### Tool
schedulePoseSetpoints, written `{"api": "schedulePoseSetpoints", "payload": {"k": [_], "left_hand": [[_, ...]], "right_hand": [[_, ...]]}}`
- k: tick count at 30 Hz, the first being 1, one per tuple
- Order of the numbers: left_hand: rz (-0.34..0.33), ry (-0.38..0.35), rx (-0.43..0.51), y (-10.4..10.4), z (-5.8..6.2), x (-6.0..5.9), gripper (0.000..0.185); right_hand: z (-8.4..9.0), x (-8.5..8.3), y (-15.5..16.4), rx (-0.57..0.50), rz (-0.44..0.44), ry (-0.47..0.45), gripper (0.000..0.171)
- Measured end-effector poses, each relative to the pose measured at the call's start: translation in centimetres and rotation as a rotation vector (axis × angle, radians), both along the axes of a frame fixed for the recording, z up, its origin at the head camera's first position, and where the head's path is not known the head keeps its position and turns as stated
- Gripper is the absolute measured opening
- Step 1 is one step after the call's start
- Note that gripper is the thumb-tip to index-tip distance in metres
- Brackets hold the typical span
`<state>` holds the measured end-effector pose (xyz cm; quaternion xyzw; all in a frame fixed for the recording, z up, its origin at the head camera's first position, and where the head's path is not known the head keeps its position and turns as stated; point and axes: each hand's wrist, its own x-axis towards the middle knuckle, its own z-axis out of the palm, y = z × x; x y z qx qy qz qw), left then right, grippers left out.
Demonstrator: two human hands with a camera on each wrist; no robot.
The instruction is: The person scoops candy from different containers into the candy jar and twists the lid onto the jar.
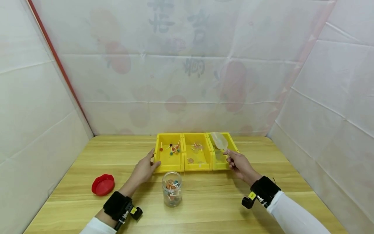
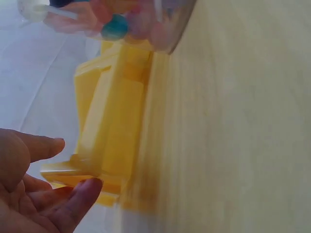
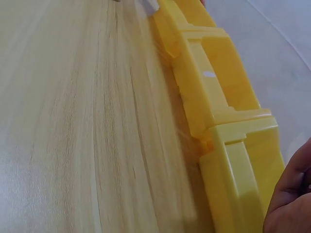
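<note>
Three joined yellow bins stand in a row: a left bin (image 1: pixel 170 167), a middle bin (image 1: pixel 198 167) and a right bin (image 1: pixel 221 166). Small lollipops (image 1: pixel 172 149) with dark, orange and teal heads lie in the left one; paler lollipops (image 1: pixel 197 147) lie in the middle one. My left hand (image 1: pixel 144 167) rests at the left bin's front corner, thumb and forefinger extended and apart. My right hand (image 1: pixel 240 165) grips a translucent scoop (image 1: pixel 219 141) by its handle, its bowl over the right bin. That bin's contents are unclear behind the scoop.
A clear jar (image 1: pixel 172 198) of lollipops stands in front of the left bin, close to my left forearm. To the left, a red lid (image 1: pixel 103 185) lies on the wooden table (image 1: pixel 210 208). Behind the bins hangs a pale printed sheet (image 1: pixel 187 87).
</note>
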<state>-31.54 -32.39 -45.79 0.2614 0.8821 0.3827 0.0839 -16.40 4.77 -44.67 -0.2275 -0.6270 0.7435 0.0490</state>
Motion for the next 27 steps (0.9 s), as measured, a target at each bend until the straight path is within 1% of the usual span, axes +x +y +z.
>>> {"api": "schedulePoseSetpoints", "payload": {"k": [3, 5, 8, 12, 18, 24, 26, 27], "left_hand": [[0.004, 0.039, 0.004, -0.2, 0.3, 0.2, 0.07], [0.006, 0.073, 0.005, -0.4, 0.7, 0.4, 0.068], [0.007, 0.115, 0.009, -0.6, 1.1, 0.6, 0.066], [-0.012, 0.13, 0.047, -1.0, 1.6, 1.1, 0.063], [-0.063, 0.096, 0.12, -1.5, 1.9, 2.0, 0.06], [-0.095, 0.042, 0.163, -1.7, 2.1, 2.9, 0.057], [-0.13, 0.026, 0.178, -1.8, 2.1, 3.1, 0.057], [-0.158, 0.014, 0.186, -1.8, 2.1, 3.1, 0.056]], "right_hand": [[0.4, 0.3, 0.0, 0.014, 0.017, 0.004, 0.042], [0.7, 0.4, -0.2, 0.018, 0.004, 0.003, 0.04], [1.1, 0.7, -0.2, 0.06, 0.017, 0.004, 0.039], [1.8, 1.0, -0.3, 0.117, 0.05, 0.003, 0.04], [2.9, 1.4, -0.5, 0.143, 0.111, 0.012, 0.049], [3.8, 1.7, -1.0, 0.223, 0.178, 0.009, 0.055], [4.1, 1.8, -1.2, 0.246, 0.203, 0.007, 0.056], [4.2, 1.8, -1.3, 0.255, 0.215, 0.007, 0.056]]}}
